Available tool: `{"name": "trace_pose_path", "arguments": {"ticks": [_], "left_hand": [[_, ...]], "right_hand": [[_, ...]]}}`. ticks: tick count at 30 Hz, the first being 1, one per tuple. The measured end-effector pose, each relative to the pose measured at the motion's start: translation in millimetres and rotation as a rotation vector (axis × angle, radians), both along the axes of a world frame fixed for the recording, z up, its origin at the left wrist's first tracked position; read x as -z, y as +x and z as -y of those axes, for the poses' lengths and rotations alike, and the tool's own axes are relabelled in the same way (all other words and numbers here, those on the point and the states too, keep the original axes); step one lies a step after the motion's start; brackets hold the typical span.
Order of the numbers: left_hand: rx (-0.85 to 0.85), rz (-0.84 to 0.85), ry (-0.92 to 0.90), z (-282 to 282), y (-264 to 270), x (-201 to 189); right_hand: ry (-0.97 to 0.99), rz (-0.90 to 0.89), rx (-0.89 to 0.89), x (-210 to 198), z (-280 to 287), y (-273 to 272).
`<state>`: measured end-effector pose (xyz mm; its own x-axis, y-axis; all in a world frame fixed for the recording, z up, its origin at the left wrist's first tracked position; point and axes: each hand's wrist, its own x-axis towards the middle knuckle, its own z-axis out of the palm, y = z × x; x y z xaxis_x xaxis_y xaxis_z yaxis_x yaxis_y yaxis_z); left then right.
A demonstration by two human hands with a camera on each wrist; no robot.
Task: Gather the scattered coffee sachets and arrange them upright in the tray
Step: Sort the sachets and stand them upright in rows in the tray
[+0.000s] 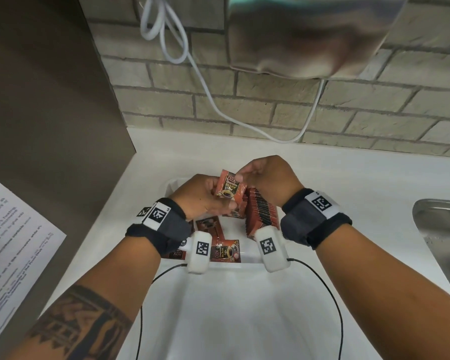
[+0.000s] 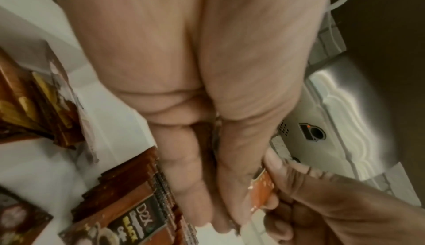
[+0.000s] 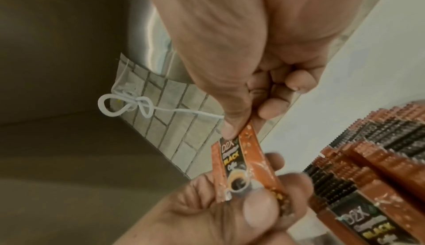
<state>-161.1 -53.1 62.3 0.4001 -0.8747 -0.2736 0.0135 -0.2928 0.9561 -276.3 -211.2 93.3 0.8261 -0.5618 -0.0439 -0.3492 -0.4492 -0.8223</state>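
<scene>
Both hands hold one orange-brown coffee sachet (image 1: 230, 187) above the white tray (image 1: 172, 185). My left hand (image 1: 222, 198) grips its lower part, thumb over the front. My right hand (image 1: 240, 175) pinches its top corner; the right wrist view shows this right hand (image 3: 239, 129) on the sachet (image 3: 243, 163). In the left wrist view only an edge of the sachet (image 2: 262, 189) shows past my left hand (image 2: 241, 203). A row of upright sachets (image 1: 260, 214) stands in the tray's right part. Loose sachets (image 1: 225, 252) lie flat in its near left part.
A steel sink (image 1: 439, 229) sits at the right of the white counter. A brown panel (image 1: 50, 100) with a printed sheet (image 1: 11, 242) stands on the left. A white cable (image 1: 192, 63) hangs on the brick wall, under a metal appliance (image 1: 309, 35).
</scene>
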Motion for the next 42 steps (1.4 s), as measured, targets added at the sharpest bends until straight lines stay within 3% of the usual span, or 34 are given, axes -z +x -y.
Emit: {"name": "trace_pose_path", "arguments": {"ticks": [4,6,8,13,17,20,25,30,42], "left_hand": [[0.182,0.383,0.474,-8.6,9.2,1.4],[0.267,0.611,0.598,-7.9,11.8,3.9],[0.330,0.723,0.651,-4.0,6.7,0.5],[0.463,0.664,0.674,15.3,-14.8,-4.1],[0.530,0.625,0.706,28.9,-16.3,10.2],[0.448,0.463,0.678,33.7,-13.4,23.1],[0.406,0.397,0.667,37.7,-10.6,32.3],[0.561,0.576,0.747,40.6,-9.2,27.9],[0.570,0.569,0.710,42.9,-11.2,32.1]], "right_hand": [[-0.138,-0.096,0.003,4.6,0.8,0.2],[-0.186,-0.199,-0.037,12.2,0.4,0.8],[-0.237,-0.294,-0.068,22.4,-0.4,3.6],[-0.397,-0.494,-0.107,38.6,-3.8,16.7],[-0.455,-0.545,-0.145,47.1,-3.4,22.9],[-0.425,-0.533,-0.135,50.6,-2.9,24.1],[-0.429,-0.513,-0.153,50.3,-1.0,22.1],[-0.420,-0.472,-0.143,46.9,0.8,19.8],[-0.380,-0.405,-0.139,39.3,-0.7,15.2]]}}
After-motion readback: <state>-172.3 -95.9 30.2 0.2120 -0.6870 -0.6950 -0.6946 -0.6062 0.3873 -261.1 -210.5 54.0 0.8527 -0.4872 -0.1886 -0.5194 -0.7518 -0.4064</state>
